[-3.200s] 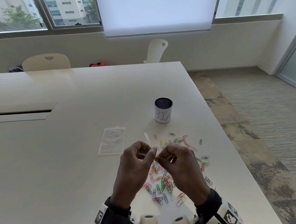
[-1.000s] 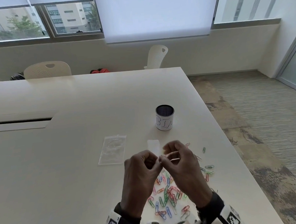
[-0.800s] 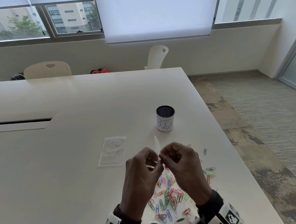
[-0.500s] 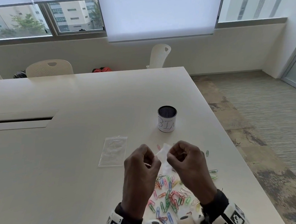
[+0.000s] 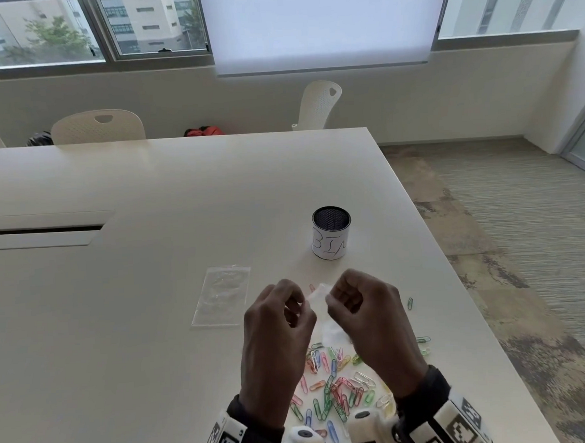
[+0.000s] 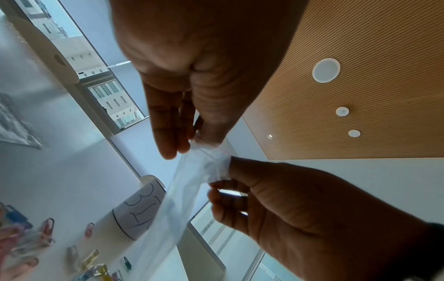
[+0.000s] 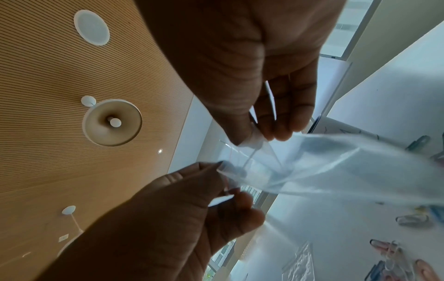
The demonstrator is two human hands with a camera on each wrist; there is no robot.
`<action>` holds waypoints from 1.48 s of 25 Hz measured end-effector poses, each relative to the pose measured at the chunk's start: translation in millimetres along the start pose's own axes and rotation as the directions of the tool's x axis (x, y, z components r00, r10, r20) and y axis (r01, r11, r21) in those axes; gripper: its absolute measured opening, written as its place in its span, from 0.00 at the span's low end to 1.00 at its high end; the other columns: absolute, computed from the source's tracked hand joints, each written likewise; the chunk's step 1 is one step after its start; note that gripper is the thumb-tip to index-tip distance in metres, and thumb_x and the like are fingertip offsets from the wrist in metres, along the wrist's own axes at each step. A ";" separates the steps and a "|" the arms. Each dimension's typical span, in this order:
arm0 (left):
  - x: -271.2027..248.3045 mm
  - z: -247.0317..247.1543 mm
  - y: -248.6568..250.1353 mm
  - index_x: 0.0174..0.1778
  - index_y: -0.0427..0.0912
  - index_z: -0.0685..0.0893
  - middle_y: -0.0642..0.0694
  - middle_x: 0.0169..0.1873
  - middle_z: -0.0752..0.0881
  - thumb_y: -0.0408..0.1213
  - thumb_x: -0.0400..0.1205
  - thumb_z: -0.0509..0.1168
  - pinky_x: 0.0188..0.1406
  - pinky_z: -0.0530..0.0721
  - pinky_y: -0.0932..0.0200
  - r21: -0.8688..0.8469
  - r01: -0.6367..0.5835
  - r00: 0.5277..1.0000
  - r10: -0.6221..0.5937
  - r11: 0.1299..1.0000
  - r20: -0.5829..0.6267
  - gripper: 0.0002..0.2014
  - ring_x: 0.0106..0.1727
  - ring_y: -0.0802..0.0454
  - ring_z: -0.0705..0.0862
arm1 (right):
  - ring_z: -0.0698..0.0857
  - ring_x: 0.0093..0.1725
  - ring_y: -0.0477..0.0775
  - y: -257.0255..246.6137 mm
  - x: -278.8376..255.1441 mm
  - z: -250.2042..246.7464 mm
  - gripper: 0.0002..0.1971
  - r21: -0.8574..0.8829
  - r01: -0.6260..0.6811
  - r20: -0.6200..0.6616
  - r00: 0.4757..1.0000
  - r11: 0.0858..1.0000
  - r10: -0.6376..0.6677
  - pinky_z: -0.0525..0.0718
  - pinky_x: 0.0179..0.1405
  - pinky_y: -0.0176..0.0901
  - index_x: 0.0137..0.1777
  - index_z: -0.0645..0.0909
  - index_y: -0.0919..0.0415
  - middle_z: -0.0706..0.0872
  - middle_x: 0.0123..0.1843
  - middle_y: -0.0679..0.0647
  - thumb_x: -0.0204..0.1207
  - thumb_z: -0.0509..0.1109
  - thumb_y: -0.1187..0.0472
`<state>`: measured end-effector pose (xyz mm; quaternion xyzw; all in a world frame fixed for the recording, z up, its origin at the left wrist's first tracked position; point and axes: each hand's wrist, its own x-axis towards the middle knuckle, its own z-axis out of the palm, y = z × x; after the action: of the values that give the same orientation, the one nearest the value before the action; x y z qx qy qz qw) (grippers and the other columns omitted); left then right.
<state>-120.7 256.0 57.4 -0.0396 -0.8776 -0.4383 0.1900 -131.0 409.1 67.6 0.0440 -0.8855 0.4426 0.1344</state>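
A small clear zip bag (image 5: 330,331) hangs between my two hands above a pile of coloured paper clips (image 5: 337,388). My left hand (image 5: 299,305) pinches one lip of the bag's mouth between thumb and fingers. My right hand (image 5: 336,298) pinches the opposite lip. The left wrist view shows my left hand (image 6: 190,146) at the bag's (image 6: 182,199) red-lined top edge. In the right wrist view my right hand (image 7: 254,136) holds the bag (image 7: 324,167) with its mouth parted. The bag looks empty.
A second clear bag (image 5: 222,296) lies flat on the white table (image 5: 137,331) left of my hands. A black mesh cup (image 5: 330,234) with a paper label marked BIN stands behind them. The table's right edge (image 5: 465,314) is close; chairs stand beyond the far side.
My hands have drawn a little apart, and the bag's mouth has parted between them. The bag now hangs down instead of standing up above my fingers.
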 end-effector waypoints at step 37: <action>-6.5 -36.2 1.1 0.56 0.61 0.78 0.63 0.42 0.85 0.59 0.78 0.76 0.39 0.89 0.65 0.049 -0.043 0.997 0.040 0.998 0.066 0.17 0.41 0.66 0.87 | 0.86 0.32 0.41 -16.7 -4.2 2.3 0.11 -0.054 -0.022 -0.032 0.999 0.998 0.020 0.81 0.30 0.26 0.43 0.77 0.51 0.85 0.40 0.45 0.81 0.77 0.62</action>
<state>-103.5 228.9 75.6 -0.0670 -0.8931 -0.4104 0.1715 -124.2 397.0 78.0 0.0239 -0.8955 0.4202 0.1446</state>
